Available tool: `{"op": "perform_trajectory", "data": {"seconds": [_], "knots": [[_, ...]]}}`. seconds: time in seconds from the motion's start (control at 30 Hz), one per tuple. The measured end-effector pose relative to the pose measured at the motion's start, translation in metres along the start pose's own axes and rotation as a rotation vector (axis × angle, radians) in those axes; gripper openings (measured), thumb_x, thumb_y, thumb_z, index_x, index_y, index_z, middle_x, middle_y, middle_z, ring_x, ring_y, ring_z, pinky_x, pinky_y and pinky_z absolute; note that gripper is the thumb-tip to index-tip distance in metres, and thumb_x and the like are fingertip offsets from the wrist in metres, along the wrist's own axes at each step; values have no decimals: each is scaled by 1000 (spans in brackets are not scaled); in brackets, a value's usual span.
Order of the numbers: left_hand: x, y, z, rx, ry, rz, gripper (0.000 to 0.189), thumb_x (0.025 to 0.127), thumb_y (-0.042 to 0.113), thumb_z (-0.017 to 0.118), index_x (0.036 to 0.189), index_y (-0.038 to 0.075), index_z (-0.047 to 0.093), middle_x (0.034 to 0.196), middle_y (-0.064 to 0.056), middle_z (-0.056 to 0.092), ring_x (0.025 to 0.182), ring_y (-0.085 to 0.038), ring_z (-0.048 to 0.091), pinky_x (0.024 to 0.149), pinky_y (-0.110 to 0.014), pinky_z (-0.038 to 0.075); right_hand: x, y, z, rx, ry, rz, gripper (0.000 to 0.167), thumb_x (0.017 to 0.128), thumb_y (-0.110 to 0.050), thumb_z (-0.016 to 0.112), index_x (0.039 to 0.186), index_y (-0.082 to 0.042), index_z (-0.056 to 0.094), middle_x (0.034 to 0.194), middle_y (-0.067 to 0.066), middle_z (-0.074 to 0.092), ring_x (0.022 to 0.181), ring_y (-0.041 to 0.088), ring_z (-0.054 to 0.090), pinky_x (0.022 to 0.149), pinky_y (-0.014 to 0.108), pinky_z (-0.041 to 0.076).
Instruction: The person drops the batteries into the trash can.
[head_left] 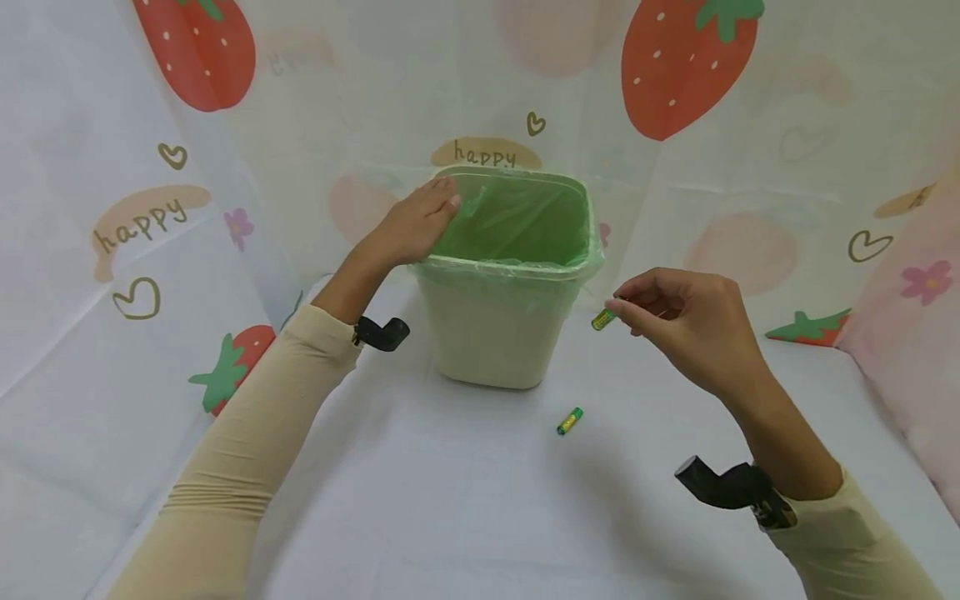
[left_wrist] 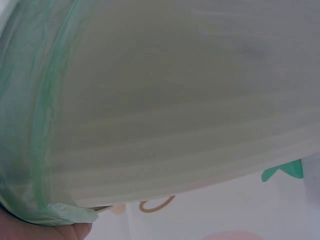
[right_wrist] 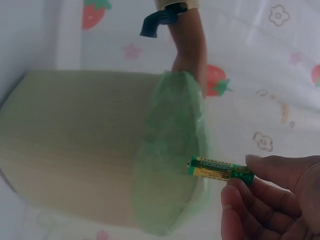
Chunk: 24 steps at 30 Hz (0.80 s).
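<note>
A pale trash bin [head_left: 491, 333] stands upright, lined with a thin green plastic bag [head_left: 517, 217] folded over its rim. My left hand [head_left: 423, 221] holds the bin's left rim over the bag; in the left wrist view only part of that hand [left_wrist: 45, 227] shows, beside the bag's folded edge. To the right of the bin, my right hand [head_left: 686, 321] pinches a small green-and-yellow battery [right_wrist: 220, 170] between thumb and fingers, outside the bin and near its front right corner. A second battery [head_left: 570, 421] lies on the white surface in front of the bin.
A white cloth [head_left: 450, 500] covers the surface under the bin. Behind it hangs a printed backdrop [head_left: 360, 92] with strawberries, hearts and flowers. On each wrist sits a black camera mount, the right one [head_left: 723, 483] and the left one [head_left: 382, 333].
</note>
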<state>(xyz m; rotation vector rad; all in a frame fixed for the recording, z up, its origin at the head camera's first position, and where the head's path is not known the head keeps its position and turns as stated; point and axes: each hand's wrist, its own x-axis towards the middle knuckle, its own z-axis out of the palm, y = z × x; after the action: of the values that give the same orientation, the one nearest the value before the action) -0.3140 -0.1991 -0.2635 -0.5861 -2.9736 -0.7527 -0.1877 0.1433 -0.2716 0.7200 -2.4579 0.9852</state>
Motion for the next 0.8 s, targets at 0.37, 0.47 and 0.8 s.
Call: {"op": "perform_trajectory", "data": {"seconds": [0.37, 0.47, 0.8], "knots": [[-1, 0, 0, -3, 5, 5, 61, 113, 37, 17, 162, 1, 7, 170, -14, 3, 157, -26, -3, 126, -39, 1, 31, -23, -7, 4, 2, -82, 12, 91, -22, 80, 92, -10, 79, 74, -2, 71, 61, 6, 65, 56, 18, 47], [-1, 0, 0, -2, 2, 0, 61, 113, 37, 16, 162, 1, 6, 170, -14, 3, 157, -26, -3, 126, -40, 1, 39, -26, -6, 25, -10, -71, 13, 91, -23, 80, 93, -10, 79, 75, -1, 73, 61, 7, 66, 58, 19, 48], [2, -2, 1, 9, -3, 10, 61, 113, 36, 16, 161, -1, 6, 170, -15, 2, 156, -26, -4, 126, -39, 0, 71, -28, 2, 103, -30, -11, 17, 92, -25, 78, 94, -9, 79, 78, 7, 74, 63, 16, 67, 61, 22, 51]]}}
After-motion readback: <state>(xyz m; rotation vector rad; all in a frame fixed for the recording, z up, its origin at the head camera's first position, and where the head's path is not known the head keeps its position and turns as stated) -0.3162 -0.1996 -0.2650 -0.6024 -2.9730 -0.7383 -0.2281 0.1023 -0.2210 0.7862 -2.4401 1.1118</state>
